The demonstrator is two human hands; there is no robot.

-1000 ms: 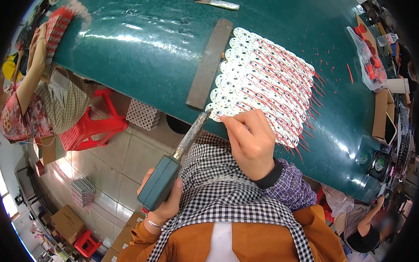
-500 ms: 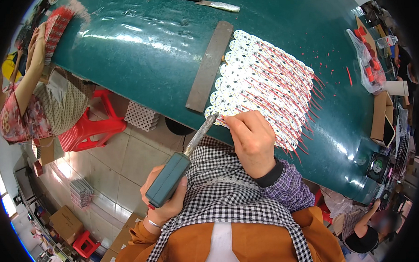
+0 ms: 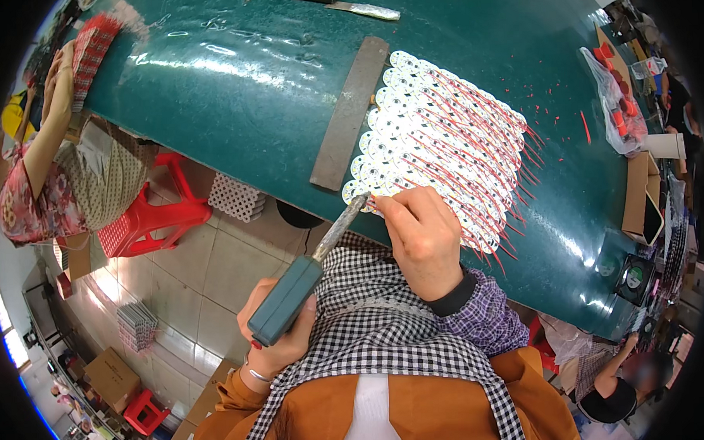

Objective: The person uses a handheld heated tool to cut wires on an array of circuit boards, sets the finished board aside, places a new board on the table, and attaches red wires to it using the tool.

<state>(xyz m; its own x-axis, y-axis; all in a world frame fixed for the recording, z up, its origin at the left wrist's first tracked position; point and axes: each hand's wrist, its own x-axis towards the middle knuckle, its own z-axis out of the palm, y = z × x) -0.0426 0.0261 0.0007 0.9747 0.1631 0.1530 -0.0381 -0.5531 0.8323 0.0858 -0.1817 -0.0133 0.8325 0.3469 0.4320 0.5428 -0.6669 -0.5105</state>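
Note:
My left hand (image 3: 293,345) is wrapped round the dark green handle of a soldering iron (image 3: 286,298). Its metal shaft points up and to the right, with the tip on the near left corner of a panel of round white circuit boards (image 3: 395,129). Beside that tip, my right hand (image 3: 426,244) pinches a thin red wire (image 3: 373,203) against the same corner; the fingers hide most of it. Rows of red wires (image 3: 474,150) lie slanting across the boards, their ends sticking out past the right edge. A flat grey bar (image 3: 350,115) lies along the panel's left side.
The green table (image 3: 232,108) carries a knife with a wrapped handle (image 3: 366,11) at the back and a bag of red spools (image 3: 619,106) at the right. At the far left a co-worker's hands (image 3: 59,79) hold red-wired boards. A red stool (image 3: 154,215) stands below.
The soldering iron has shifted slightly to the right, its tip nearer my right fingertips. My right hand has stayed almost in place, still pinching the wire.

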